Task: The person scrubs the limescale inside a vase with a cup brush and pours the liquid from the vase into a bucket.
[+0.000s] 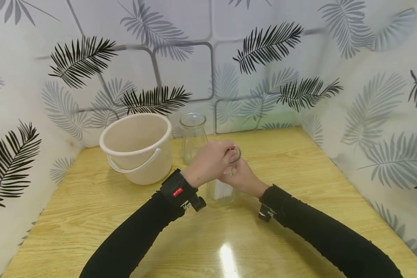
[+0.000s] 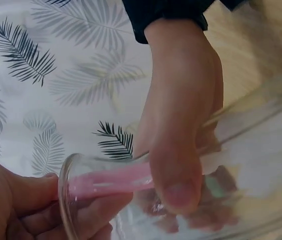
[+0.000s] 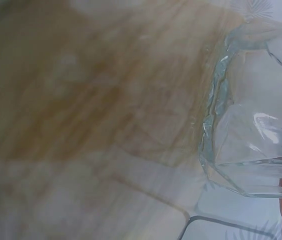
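Note:
A clear glass vase [image 1: 234, 199] is tilted between both hands over the table, its mouth toward the upper right in the head view. My right hand [image 1: 244, 179] grips it below the rim, the thumb [image 2: 178, 170] lying across the neck in the left wrist view. My left hand [image 1: 210, 160], at the mouth, pinches a pink handle [image 2: 111, 181] that runs down inside the neck. Lower in the vase a white piece [image 1: 223, 191] shows; its join to the handle is hidden. The right wrist view shows the thick glass base [image 3: 217, 100].
A cream bucket [image 1: 149, 170] with a white carrying handle stands at the back left. Beside it is a second clear glass vase [image 1: 193, 135], just behind my left hand. Leaf-patterned wall covering [image 1: 180, 69] borders the wooden table [image 1: 292, 154] at back and sides.

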`<state>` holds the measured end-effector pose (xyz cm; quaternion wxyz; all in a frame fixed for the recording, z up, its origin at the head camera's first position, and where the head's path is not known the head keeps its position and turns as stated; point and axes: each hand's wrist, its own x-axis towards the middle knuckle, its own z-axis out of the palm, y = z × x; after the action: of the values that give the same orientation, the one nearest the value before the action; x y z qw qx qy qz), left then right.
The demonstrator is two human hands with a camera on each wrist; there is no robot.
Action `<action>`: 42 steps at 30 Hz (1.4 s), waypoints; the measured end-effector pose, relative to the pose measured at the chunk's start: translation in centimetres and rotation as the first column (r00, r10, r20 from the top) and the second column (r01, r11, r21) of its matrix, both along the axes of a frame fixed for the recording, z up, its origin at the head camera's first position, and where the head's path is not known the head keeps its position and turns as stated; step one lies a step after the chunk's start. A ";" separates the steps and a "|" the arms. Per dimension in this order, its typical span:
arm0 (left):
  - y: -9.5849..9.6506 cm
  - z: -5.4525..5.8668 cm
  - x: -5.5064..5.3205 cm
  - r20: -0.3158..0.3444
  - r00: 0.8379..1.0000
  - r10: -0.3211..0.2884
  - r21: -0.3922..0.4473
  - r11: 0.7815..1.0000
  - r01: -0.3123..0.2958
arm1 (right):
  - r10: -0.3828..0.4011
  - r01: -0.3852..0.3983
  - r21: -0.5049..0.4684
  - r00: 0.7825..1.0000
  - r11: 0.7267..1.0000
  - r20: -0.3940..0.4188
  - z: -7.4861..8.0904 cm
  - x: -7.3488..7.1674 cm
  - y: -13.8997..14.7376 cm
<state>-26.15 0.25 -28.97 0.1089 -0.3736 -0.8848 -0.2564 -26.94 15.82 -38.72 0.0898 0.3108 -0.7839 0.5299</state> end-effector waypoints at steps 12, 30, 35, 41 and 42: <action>-1.0 -1.7 -0.3 -0.176 0.983 0.054 -0.034 0.998 -0.061 | 0.026 -0.032 0.086 0.997 0.996 0.069 -2.1 -1.8 1.1; 0.0 -1.8 -1.0 -0.082 0.996 0.031 0.106 0.994 -0.023 | 0.061 -0.068 0.069 0.993 0.995 0.096 1.0 0.5 0.8; -0.1 -0.9 -0.5 -0.068 0.998 0.005 0.063 0.998 -0.001 | 0.070 -0.076 0.088 0.995 0.993 0.071 1.0 0.1 0.8; -0.5 0.0 -0.2 -0.069 0.998 0.003 -0.025 1.000 -0.005 | 0.060 -0.067 0.099 0.996 0.993 0.072 -1.0 -1.5 1.2; -0.5 0.0 -0.2 -0.082 0.997 0.008 -0.039 0.999 -0.012 | 0.058 -0.065 0.097 0.996 0.993 0.071 -1.3 -1.8 1.3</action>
<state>-26.33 -0.23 -28.93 0.1391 -0.3815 -0.8863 -0.2228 -28.70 17.08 -40.03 0.0314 0.3208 -0.8018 0.5032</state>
